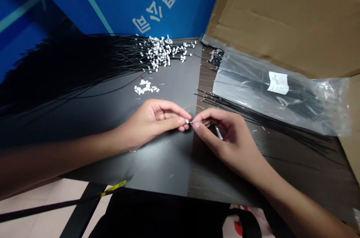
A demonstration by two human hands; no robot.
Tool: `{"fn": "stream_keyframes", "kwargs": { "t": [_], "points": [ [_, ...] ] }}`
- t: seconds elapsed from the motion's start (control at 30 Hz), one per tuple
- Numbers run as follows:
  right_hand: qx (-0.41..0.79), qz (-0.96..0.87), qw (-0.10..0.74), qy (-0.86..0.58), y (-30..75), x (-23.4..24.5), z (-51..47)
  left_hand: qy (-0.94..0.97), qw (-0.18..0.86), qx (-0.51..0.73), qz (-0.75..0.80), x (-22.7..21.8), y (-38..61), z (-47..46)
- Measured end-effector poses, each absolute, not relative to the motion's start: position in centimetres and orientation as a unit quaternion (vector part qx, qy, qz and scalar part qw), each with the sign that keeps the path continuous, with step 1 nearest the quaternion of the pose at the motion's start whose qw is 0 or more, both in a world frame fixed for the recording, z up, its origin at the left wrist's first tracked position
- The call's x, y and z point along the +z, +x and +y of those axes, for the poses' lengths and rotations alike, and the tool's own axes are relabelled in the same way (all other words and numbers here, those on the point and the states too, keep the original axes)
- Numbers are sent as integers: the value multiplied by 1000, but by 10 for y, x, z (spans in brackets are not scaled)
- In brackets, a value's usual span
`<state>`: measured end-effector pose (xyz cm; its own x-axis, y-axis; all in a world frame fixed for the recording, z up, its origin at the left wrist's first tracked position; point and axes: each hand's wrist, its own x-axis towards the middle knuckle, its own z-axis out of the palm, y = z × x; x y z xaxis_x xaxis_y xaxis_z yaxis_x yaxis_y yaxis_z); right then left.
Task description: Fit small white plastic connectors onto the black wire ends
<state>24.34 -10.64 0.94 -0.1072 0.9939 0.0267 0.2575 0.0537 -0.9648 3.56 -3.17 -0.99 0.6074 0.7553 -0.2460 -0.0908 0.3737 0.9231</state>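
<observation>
Over the mat's [165, 166] right edge, hands [152, 121] [227, 140] pinch a white connector [187, 121].

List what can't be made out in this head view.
All in the head view:
- White connector: where the wires enter is hidden by the fingertips of the left hand and right hand, and is too small to see.
- Yellow wire: both ends are hidden behind those hands.
- Label on the plastic bag: print too small to read.
- Black wires: far ends are lost in shadow and cut off by the left edge.
</observation>
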Motion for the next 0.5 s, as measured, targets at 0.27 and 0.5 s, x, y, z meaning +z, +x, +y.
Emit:
{"fn": "stream_keyframes", "kwargs": {
  "t": [0.27,0.5],
  "points": [
    [467,-591,382,-536,244,13,-106,505,745,275,337,-12,34,-31],
    [479,-582,366,-546,245,15,-106,541,731,262,323,-12,32,-31]
  ]
}}
